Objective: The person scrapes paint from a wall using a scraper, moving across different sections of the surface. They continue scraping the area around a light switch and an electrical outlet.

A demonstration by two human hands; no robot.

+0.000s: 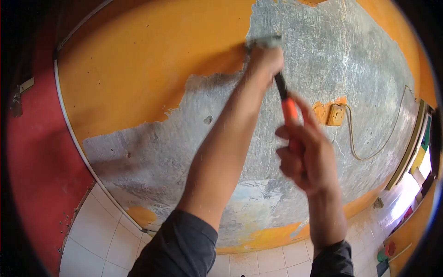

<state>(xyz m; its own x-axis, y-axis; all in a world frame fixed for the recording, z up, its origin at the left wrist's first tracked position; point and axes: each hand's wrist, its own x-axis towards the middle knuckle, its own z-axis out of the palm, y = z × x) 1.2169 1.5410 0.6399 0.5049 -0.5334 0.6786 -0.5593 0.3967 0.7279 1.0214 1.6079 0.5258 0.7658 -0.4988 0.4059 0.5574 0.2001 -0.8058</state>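
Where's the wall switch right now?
In the head view, the wall switch is on the grey wall, right of and slightly above the right hand.

In front of me I count one left hand (269,62) and one right hand (318,152), two bare hands in all, plus two dark sleeves (175,244) and one orange-handled scraper (290,110). Beyond them I make out one wall switch (336,115), one cable (362,159) and one white pipe (59,93).

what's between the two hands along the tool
In the head view, a black shaft and part of an orange grip lie between the left hand and right hand.
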